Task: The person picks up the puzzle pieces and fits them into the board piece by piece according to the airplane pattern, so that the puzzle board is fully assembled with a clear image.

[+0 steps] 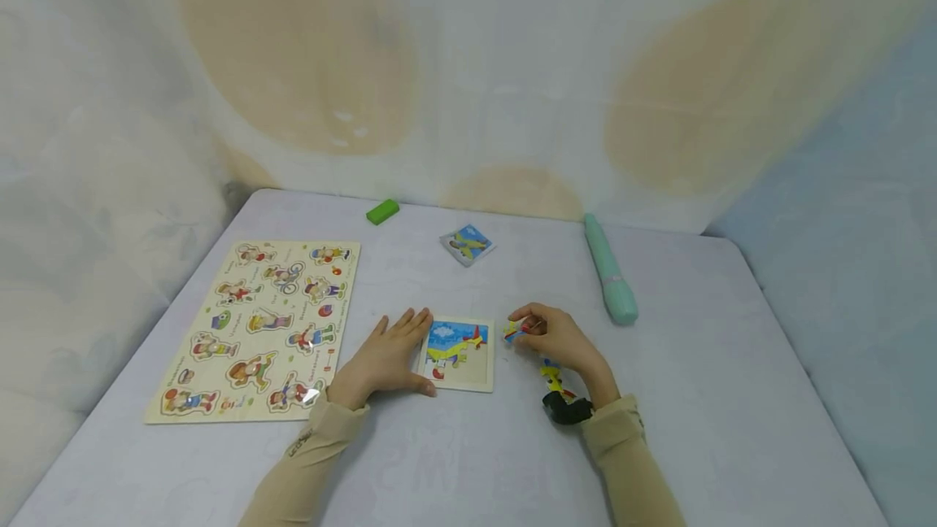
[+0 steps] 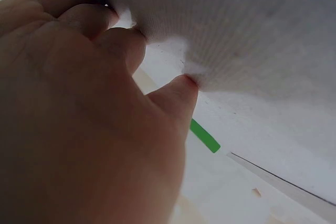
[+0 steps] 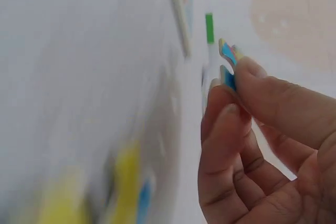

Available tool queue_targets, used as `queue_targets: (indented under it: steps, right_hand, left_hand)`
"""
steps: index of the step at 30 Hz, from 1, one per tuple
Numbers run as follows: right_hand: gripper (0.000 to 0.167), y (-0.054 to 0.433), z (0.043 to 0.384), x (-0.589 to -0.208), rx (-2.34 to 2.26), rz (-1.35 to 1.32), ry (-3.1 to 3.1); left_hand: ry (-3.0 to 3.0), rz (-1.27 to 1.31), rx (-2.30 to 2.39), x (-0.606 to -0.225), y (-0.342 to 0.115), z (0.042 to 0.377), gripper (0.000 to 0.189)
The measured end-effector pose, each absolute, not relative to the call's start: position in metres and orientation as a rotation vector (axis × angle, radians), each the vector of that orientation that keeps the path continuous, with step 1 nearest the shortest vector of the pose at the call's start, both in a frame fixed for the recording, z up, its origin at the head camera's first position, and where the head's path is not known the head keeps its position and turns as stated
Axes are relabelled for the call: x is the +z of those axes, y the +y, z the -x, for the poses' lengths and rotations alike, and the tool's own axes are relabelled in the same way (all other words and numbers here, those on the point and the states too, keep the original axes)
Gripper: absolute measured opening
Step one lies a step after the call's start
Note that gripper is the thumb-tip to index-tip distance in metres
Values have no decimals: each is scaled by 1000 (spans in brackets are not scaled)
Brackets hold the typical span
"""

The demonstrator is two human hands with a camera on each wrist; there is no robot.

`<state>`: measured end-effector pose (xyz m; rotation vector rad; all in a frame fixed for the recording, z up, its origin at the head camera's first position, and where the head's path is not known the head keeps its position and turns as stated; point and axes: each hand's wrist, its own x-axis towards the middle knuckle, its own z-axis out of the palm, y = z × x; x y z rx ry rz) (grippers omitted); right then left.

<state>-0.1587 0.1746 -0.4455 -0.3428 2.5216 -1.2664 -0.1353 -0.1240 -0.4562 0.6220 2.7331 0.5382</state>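
Note:
A small framed jigsaw puzzle [image 1: 459, 353] lies on the table, its picture of sky and a yellow plane partly filled in and bare wood showing at lower right. My left hand [image 1: 390, 358] rests at its left edge, fingers spread and pointing away; the left wrist view shows its fingertips [image 2: 186, 82] down on the tabletop. To the right of the frame, my right hand [image 1: 560, 337] pinches a blue, red and yellow jigsaw piece [image 3: 228, 77] between thumb and fingers, held above the table. More loose jigsaw pieces [image 1: 551, 374] lie below the right wrist, partly covered by a black wrist strap.
A big wooden picture board [image 1: 252, 332] of sports figures lies at left. Toward the back are a green block [image 1: 382, 211] and a small picture card [image 1: 468, 245]. A mint-green, bat-shaped object [image 1: 612, 271] lies at right. Fabric walls enclose the table's back and sides.

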Motion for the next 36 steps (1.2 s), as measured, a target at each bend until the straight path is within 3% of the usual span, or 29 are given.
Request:
queue_targets:
  steps: [13,36]
  right_hand:
    - [7,117,157,-447,-1170,362,2488]
    - [15,103,154,-458,-1018,251,2724]
  left_hand:
    - [2715,-618,553,-457,-122,135,114]
    - [2726,-610,544,-459,-124,137,115]
